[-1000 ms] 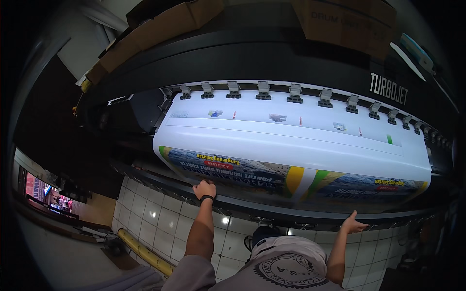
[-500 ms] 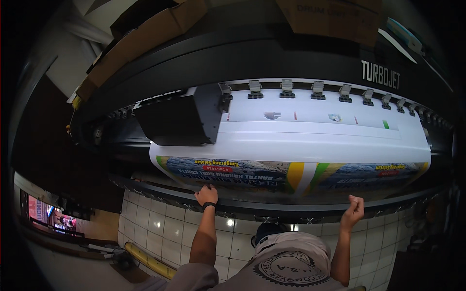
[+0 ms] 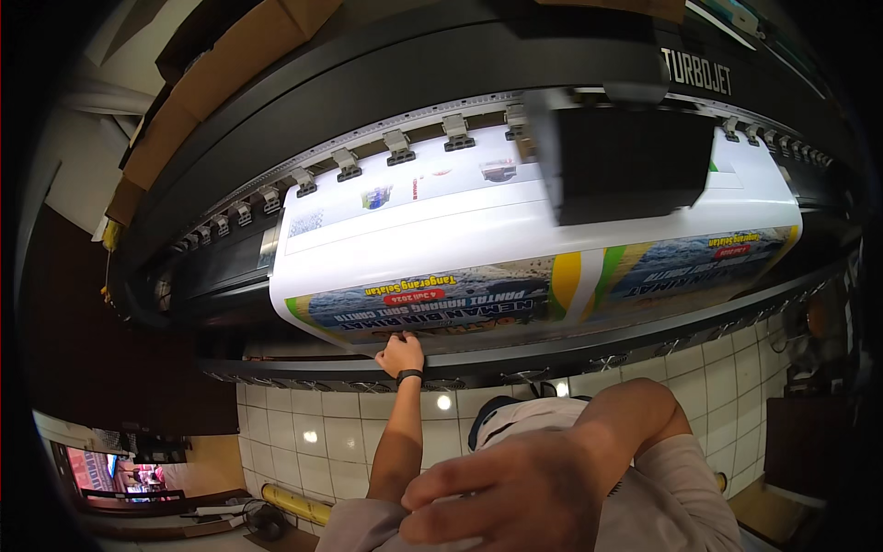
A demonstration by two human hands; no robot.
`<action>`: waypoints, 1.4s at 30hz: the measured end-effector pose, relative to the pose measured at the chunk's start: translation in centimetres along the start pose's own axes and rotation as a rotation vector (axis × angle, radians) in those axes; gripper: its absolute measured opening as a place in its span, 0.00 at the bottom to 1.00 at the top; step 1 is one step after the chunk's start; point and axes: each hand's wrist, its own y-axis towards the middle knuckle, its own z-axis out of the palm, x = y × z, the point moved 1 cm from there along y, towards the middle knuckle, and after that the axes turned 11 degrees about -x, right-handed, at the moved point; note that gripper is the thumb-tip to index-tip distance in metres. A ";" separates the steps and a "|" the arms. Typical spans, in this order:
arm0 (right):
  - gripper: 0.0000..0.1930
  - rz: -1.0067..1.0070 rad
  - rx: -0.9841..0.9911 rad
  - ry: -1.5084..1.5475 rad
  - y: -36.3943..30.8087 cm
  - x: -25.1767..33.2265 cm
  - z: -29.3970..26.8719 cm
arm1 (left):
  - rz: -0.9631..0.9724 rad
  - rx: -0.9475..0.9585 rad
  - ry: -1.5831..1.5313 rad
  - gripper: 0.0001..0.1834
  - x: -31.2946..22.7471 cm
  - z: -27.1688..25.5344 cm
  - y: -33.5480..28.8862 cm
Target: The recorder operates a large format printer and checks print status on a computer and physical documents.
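A wide printed banner (image 3: 497, 283) comes out of a large black printer (image 3: 395, 78) and curves down over its front. Its colourful lower band reads upside down to me; the upper part is mostly white with small pictures. My left hand (image 3: 401, 355), with a dark wristband, is at the banner's lower edge beside the front rail. Its fingers are curled together, and what they pinch, if anything, is hidden. Close to the camera and blurred, my right hand (image 3: 515, 497) is raised in front of my torso, its loosely bent fingers apart and nothing visible in them.
The black print carriage (image 3: 635, 166) stands over the right part of the sheet. Grey clamps (image 3: 398, 145) line the sheet's far edge. A cardboard box (image 3: 221, 74) lies on top of the printer. Below are a tiled floor (image 3: 345, 419) and a yellow roll (image 3: 294, 504).
The print carriage has moved from the left to the right across the sheet. My right hand has left the front rail area and come up toward the camera. My left hand remains near the banner's edge.
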 end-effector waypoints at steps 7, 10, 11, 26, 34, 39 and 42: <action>0.05 -0.135 -0.152 -0.037 0.6 -1.4 9.0 | 0.059 0.068 -0.135 0.19 0.5 -0.6 0.0; 0.05 -0.024 -0.306 0.047 0.0 -1.9 12.9 | 0.144 0.081 -0.161 0.19 1.0 -0.4 0.0; 0.05 -0.206 -0.339 -0.101 -0.5 -2.8 13.7 | 0.165 0.097 -0.190 0.18 1.2 -0.3 -0.1; 0.03 -0.539 -0.503 -0.953 0.6 0.5 16.3 | 0.802 0.170 -0.290 0.17 2.6 -2.3 -0.9; 0.09 -0.069 -0.575 -1.153 -3.1 8.7 11.5 | 0.781 0.224 -0.276 0.18 2.4 -2.9 -0.9; 0.15 0.603 -0.715 -1.554 -21.6 8.2 -2.3 | 0.796 0.277 -0.308 0.16 2.0 -3.1 -0.7; 0.13 1.147 -0.867 -1.805 -44.0 11.1 -7.3 | 0.814 0.385 -0.305 0.16 1.6 -2.9 -0.7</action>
